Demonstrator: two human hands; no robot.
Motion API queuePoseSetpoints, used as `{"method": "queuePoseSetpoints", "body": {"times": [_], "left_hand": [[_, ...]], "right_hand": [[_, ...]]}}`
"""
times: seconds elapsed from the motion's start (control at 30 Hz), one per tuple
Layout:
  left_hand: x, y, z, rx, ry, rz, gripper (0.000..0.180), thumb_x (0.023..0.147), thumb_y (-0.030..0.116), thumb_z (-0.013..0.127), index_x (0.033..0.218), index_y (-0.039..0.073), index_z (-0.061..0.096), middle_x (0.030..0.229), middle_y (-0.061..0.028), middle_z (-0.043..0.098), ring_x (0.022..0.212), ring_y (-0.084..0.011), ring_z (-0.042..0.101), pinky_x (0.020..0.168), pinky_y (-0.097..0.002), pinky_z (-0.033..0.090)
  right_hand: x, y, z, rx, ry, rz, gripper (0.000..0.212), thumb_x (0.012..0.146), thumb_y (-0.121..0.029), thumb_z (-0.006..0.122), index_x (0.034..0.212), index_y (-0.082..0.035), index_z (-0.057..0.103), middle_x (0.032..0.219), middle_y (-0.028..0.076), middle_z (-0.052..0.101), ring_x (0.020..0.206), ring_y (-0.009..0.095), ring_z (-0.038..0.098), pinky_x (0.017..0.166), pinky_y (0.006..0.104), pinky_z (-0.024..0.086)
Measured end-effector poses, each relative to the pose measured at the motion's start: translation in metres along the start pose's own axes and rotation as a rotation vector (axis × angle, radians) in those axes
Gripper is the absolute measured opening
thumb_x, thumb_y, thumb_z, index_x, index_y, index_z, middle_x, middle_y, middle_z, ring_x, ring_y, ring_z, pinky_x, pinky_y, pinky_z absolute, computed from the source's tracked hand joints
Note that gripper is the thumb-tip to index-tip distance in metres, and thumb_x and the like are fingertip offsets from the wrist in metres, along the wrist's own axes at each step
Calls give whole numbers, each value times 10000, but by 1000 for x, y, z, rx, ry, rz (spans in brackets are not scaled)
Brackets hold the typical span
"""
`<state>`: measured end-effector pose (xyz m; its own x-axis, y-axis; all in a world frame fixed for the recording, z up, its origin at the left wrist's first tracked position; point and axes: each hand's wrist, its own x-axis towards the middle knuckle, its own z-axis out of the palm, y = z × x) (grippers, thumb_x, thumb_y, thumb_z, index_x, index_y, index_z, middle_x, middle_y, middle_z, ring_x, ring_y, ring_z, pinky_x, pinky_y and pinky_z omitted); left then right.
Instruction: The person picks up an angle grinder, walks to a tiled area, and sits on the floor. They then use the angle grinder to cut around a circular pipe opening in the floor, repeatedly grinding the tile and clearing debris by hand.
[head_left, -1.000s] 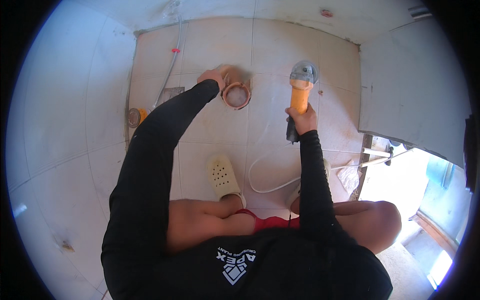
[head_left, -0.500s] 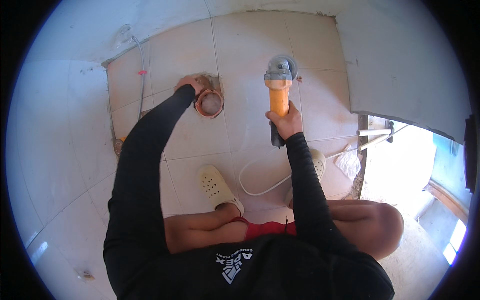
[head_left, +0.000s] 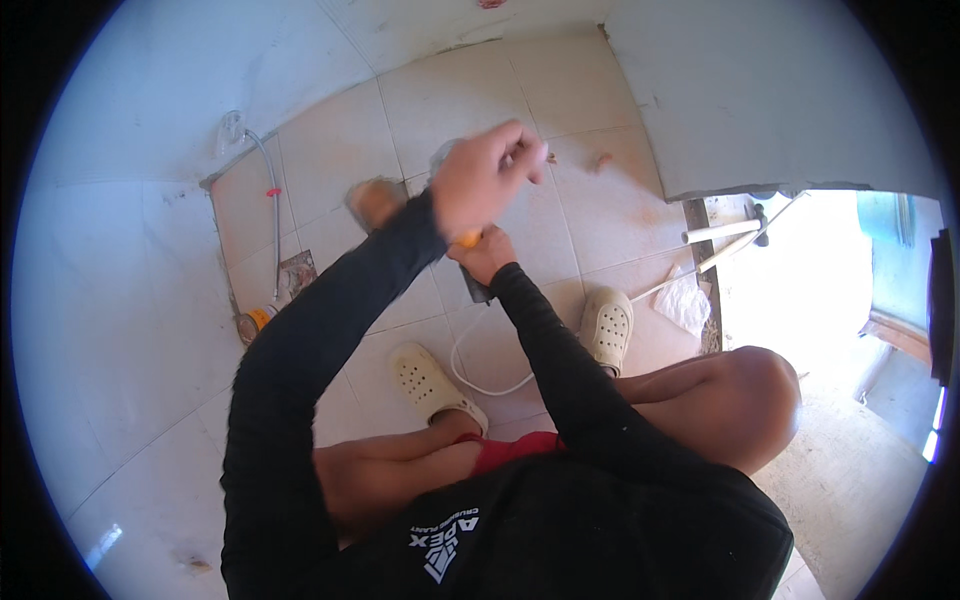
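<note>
My left hand (head_left: 490, 178), blurred by motion, is raised over the floor with its fingers loosely bent and apart; no object shows in it. Below it, my right hand (head_left: 485, 258) is wrapped around the body of an angle grinder (head_left: 479, 288). The grinder's dark rear end and a bit of its orange casing show, while my left hand and forearm cover most of the rest. Left of the grinder, an orange-brown clay pipe (head_left: 377, 203) sits in a broken hole in the floor tiles, partly behind my left sleeve. A small blurred reddish piece (head_left: 602, 160) appears right of my left hand.
A grey hose (head_left: 275, 215) runs down the left wall near a yellow-banded round object (head_left: 258, 320). A white cord (head_left: 460, 370) loops between my clogs (head_left: 607, 325). At right lie a crumpled white plastic bag (head_left: 684, 303) and a pale-handled hammer (head_left: 725, 232) by the doorway edge.
My left hand has left the pipe and swung up and right. My right hand has moved left with the grinder, toward the pipe. The view has shifted slightly.
</note>
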<state>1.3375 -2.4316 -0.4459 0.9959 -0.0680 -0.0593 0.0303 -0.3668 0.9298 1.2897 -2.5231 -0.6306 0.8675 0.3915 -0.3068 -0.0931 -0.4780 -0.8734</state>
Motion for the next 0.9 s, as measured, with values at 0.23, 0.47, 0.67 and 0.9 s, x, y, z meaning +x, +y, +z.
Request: {"method": "queuePoseSetpoints", "body": {"times": [0.23,0.47,0.67,0.9], "left_hand": [[-160,156,-7,-502,-1013,464,184,925,185,622,1065,68,642,1025,-64,585,847,-200,595,682,-314,503],[-195,170,-41,-359,150,318,51,846,112,703,887,96,677,851,-61,589,670,-152,553,577,-251,475],[-233,181,-58,-343,159,280,70,880,150,651,896,83,660,849,-56,590,680,-138,541,597,-252,456],[-248,144,-77,-554,-318,386,138,921,195,592,907,67,640,847,-49,592,691,-122,528,620,-253,434]], "right_hand": [[11,-8,22,14,-84,24,667,631,-458,774,1007,58,580,949,259,661,934,405,645,802,441,519],[33,10,59,-103,-165,-110,571,728,-503,728,1062,-50,628,1036,210,639,985,370,613,838,458,491],[17,6,35,-114,-253,-75,564,671,-432,767,962,35,643,914,179,700,847,287,684,750,391,528],[-31,-21,26,-115,-203,150,656,610,-478,759,977,51,634,888,208,687,808,324,667,752,392,530]]}}
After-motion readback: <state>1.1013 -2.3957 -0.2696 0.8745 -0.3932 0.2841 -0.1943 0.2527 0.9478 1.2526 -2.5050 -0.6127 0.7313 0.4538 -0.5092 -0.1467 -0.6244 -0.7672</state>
